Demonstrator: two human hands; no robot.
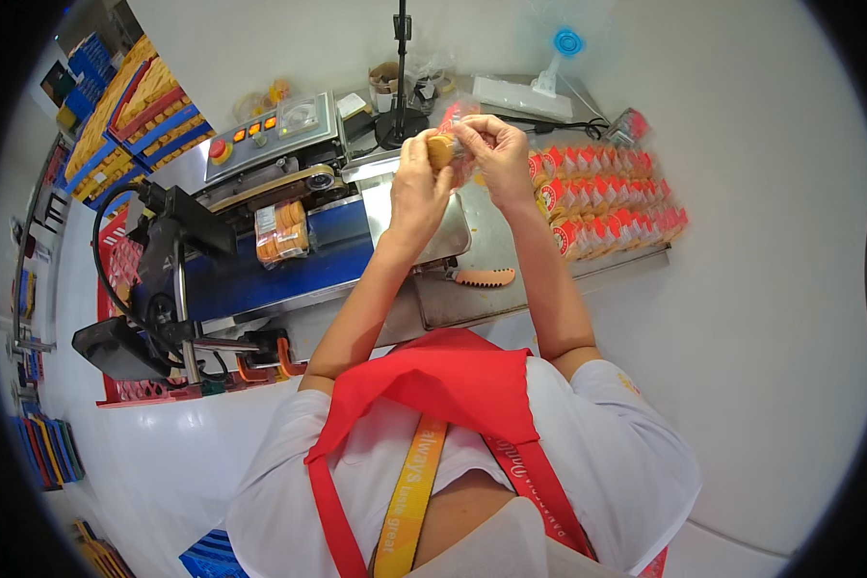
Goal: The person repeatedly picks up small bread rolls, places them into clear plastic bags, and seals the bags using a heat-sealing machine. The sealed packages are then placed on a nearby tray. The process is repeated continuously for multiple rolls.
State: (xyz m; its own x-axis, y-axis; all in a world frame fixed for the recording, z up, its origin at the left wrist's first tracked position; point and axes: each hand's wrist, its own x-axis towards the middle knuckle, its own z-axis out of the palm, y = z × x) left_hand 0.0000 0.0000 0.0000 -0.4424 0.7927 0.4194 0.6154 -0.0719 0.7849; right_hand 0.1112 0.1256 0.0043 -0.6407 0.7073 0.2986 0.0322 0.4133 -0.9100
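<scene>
Above the metal table, both hands hold one clear plastic bag of round golden biscuits (440, 150) with red print. My left hand (418, 193) is closed round the biscuit end from the left. With bent fingers, my right hand (499, 159) pinches the upper part of the bag. Just left of my left arm, a filled bag of biscuits (282, 234) lies on the blue conveyor belt (332, 246). Rows of filled biscuit bags with red tops (602, 197) stand to the right of my right hand. Between my forearms lies a knife with an orange handle (485, 277).
A machine control panel (275, 135) with lit buttons stands behind the belt. A black sensor on a bracket (193, 222) overhangs the belt's left side. At the back are a black pole stand (401, 120) and a blue-and-white device (557, 58). Stacked crates (149, 116) stand far left.
</scene>
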